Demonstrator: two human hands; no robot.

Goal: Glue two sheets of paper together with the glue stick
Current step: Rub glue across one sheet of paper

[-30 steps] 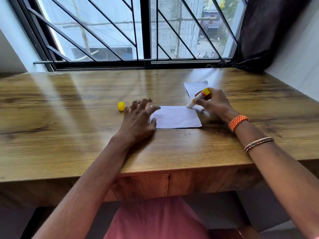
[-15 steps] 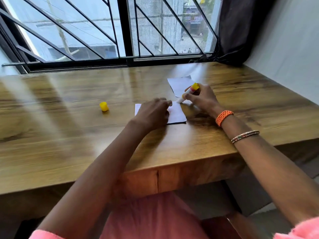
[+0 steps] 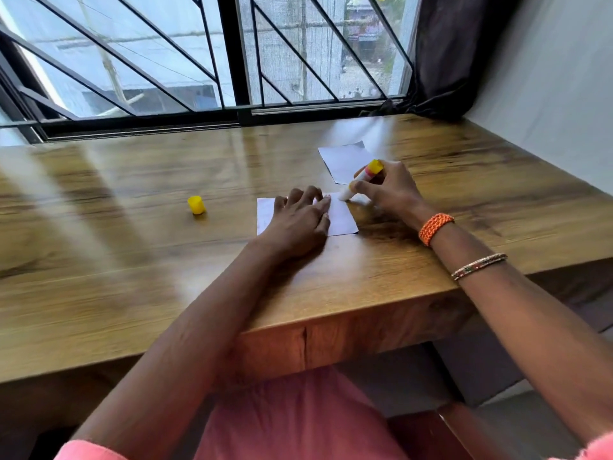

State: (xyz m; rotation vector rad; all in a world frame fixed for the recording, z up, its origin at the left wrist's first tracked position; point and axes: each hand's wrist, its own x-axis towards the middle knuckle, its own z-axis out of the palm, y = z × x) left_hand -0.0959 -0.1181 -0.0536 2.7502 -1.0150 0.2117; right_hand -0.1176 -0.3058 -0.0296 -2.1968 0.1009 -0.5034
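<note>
A small white sheet of paper (image 3: pixel 343 218) lies flat on the wooden table (image 3: pixel 132 260). My left hand (image 3: pixel 300 222) presses down on it with its fingers stretched out, covering its middle. My right hand (image 3: pixel 386 190) grips a glue stick (image 3: pixel 363 179) with a white body and a yellow end, tilted, its tip touching the sheet's far right corner. A second white sheet (image 3: pixel 345 159) lies just behind, partly hidden by my right hand. The glue stick's yellow cap (image 3: pixel 196 205) stands on the table to the left.
A barred window (image 3: pixel 232 54) runs along the table's far edge. A dark curtain (image 3: pixel 444 54) hangs at the back right corner, beside a pale wall (image 3: pixel 547 78). The table's front edge lies close to my lap.
My left hand has slid from the sheet's left edge onto the sheet and now presses it flat. My right hand keeps the glue stick at the far right corner. The camera has shifted.
</note>
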